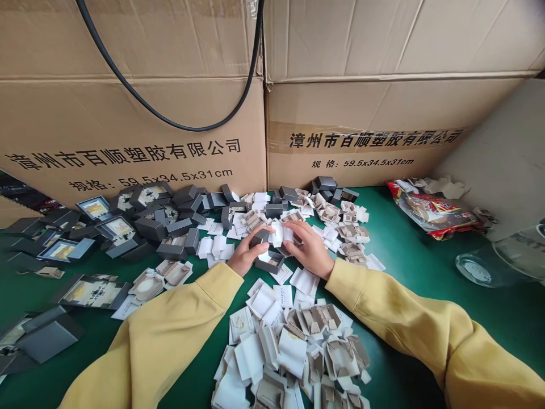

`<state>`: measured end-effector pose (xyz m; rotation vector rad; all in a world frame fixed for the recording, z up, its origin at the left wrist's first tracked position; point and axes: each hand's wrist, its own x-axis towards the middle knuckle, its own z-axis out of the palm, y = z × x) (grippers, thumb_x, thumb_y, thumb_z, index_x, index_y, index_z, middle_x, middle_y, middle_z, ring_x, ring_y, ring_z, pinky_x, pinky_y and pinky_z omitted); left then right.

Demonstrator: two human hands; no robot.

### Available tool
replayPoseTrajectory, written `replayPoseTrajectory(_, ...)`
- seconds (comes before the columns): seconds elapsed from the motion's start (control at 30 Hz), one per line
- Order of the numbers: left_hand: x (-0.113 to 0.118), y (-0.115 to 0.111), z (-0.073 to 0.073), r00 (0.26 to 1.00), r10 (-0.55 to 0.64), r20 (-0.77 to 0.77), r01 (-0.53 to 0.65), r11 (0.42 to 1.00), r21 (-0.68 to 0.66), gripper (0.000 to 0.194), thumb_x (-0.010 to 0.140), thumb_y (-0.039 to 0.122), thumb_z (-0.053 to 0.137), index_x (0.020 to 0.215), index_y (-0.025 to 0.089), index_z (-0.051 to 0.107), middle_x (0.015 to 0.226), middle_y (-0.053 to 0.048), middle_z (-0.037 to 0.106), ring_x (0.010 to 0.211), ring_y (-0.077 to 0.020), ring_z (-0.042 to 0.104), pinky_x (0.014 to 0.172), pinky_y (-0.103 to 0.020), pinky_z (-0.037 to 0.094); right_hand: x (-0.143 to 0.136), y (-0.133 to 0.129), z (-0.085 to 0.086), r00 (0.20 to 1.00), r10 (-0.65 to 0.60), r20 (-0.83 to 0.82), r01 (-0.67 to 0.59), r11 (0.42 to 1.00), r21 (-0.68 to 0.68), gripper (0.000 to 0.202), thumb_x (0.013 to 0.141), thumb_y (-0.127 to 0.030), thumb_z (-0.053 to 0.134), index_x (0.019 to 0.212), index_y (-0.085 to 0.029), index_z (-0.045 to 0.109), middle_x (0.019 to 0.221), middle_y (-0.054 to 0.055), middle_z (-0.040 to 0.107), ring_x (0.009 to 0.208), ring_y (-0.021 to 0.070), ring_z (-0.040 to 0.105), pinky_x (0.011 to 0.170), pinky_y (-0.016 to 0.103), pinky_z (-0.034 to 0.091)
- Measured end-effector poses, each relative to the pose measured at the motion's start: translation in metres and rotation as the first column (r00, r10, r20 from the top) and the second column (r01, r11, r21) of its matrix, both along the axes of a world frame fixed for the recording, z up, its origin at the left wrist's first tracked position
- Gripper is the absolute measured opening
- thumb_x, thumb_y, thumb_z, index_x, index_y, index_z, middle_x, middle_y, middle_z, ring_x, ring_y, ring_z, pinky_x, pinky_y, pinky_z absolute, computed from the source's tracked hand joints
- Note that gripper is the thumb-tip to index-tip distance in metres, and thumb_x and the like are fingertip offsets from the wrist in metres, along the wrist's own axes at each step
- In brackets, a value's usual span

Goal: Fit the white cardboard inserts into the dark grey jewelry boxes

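Close together at the middle of the green table, both my hands are at work among small boxes. My left hand (250,250) is closed on a small dark grey box (260,237), its fingers curled round it. My right hand (307,245) pinches a white card insert (279,233) just beside that box. Whether the insert still touches the box, I cannot tell. Directly below my fingers sits an open dark grey box tray (269,262). A heap of white and grey card inserts (293,346) spreads in front of my hands.
Many dark grey boxes (151,227) are piled at the left, some with inserts in them. Large cartons (136,119) stand behind, with a black cable (170,120) hanging before them. To the right are a red snack bag (434,210) and a clear jar (489,264).
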<state>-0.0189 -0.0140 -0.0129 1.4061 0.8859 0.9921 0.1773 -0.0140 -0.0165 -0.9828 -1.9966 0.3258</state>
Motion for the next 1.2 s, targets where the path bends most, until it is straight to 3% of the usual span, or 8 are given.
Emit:
replayPoseTrajectory(0.3, -0.0035, 0.0006, -0.0054, 0.993, -0.090, 0.073, 0.093, 0.995, -0.034, 0.047, 0.066, 0.041, 0.061, 0.106, 0.017, 0.058, 0.093, -0.006, 0.058, 0.081, -0.0210, 0.052, 0.072, -0.032, 0.040, 0.0011, -0.0002, -0.0017, 0.997, 0.081, -0.003, -0.081, 0.996, -0.033, 0.044, 0.083, -0.030, 0.057, 0.125, -0.024, 0.047, 0.118, 0.009, 0.058, 0.109, 0.0216, 0.053, 0.090, 0.040, 0.047)
replayPoseTrajectory(0.47, -0.0032, -0.0004, -0.0040, 0.993, -0.106, 0.059, 0.109, 0.993, -0.045, 0.052, 0.065, 0.043, 0.061, 0.110, 0.018, 0.057, 0.091, -0.006, 0.059, 0.079, -0.0211, 0.053, 0.069, -0.032, 0.041, 0.0013, -0.0026, -0.0014, 0.996, 0.082, -0.020, -0.082, 0.997, -0.011, 0.051, 0.084, -0.028, 0.054, 0.132, -0.022, 0.040, 0.134, 0.010, 0.044, 0.122, 0.0220, 0.043, 0.097, 0.039, 0.044)
replayPoseTrajectory(0.63, -0.0022, -0.0010, -0.0034, 0.990, -0.115, 0.080, 0.120, 0.991, -0.060, 0.051, 0.065, 0.042, 0.062, 0.111, 0.018, 0.056, 0.092, -0.006, 0.060, 0.079, -0.0214, 0.055, 0.070, -0.032, 0.042, 0.0006, -0.0020, -0.0036, 0.998, 0.062, 0.019, -0.063, 0.998, 0.024, 0.046, 0.084, -0.027, 0.054, 0.128, -0.023, 0.044, 0.119, 0.010, 0.055, 0.110, 0.0214, 0.052, 0.094, 0.039, 0.045)
replayPoseTrajectory(0.83, -0.0026, -0.0021, -0.0034, 0.978, -0.169, 0.123, 0.184, 0.976, -0.121, 0.049, 0.067, 0.038, 0.063, 0.111, 0.020, 0.055, 0.090, -0.005, 0.061, 0.072, -0.0192, 0.057, 0.066, -0.031, 0.043, 0.0009, -0.0006, -0.0059, 0.990, 0.113, 0.078, -0.117, 0.992, 0.048, 0.048, 0.085, -0.023, 0.048, 0.132, -0.022, 0.039, 0.121, 0.012, 0.051, 0.111, 0.0213, 0.051, 0.094, 0.039, 0.046)
replayPoseTrajectory(1.0, -0.0026, -0.0021, -0.0027, 0.975, -0.149, 0.162, 0.170, 0.978, -0.119, 0.044, 0.066, 0.036, 0.064, 0.107, 0.020, 0.057, 0.095, -0.006, 0.060, 0.074, -0.0194, 0.058, 0.071, -0.033, 0.045, 0.0019, -0.0008, -0.0055, 0.985, 0.144, 0.096, -0.147, 0.989, 0.021, 0.048, 0.087, -0.026, 0.047, 0.133, -0.023, 0.036, 0.125, 0.011, 0.048, 0.116, 0.0215, 0.049, 0.098, 0.039, 0.043)
replayPoseTrajectory(1.2, -0.0024, -0.0008, -0.0041, 0.979, -0.132, 0.157, 0.156, 0.977, -0.148, 0.040, 0.065, 0.033, 0.067, 0.102, 0.020, 0.056, 0.093, -0.004, 0.057, 0.076, -0.0200, 0.061, 0.075, -0.035, 0.047, 0.0006, -0.0025, -0.0049, 0.993, 0.102, 0.067, -0.101, 0.995, -0.017, 0.045, 0.085, -0.025, 0.050, 0.129, -0.022, 0.042, 0.121, 0.010, 0.052, 0.110, 0.0200, 0.053, 0.093, 0.036, 0.047)
